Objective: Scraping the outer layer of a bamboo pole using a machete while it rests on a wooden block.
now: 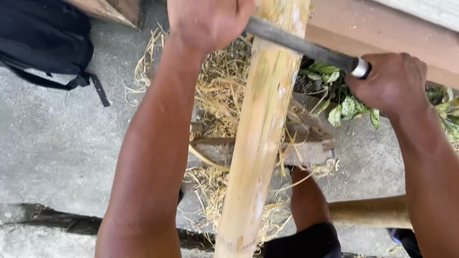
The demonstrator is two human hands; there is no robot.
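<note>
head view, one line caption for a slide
Both hands, left and right, draw a blade across a bamboo pole over shavings.

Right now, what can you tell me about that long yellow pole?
The bamboo pole is thick, pale yellow and looks scraped, with streaky fibres. It slants up through the middle of the view. A dark blade lies across its upper part, with the left hand and right hand at the blade's ends. Straw-like shavings lie underneath.
</note>
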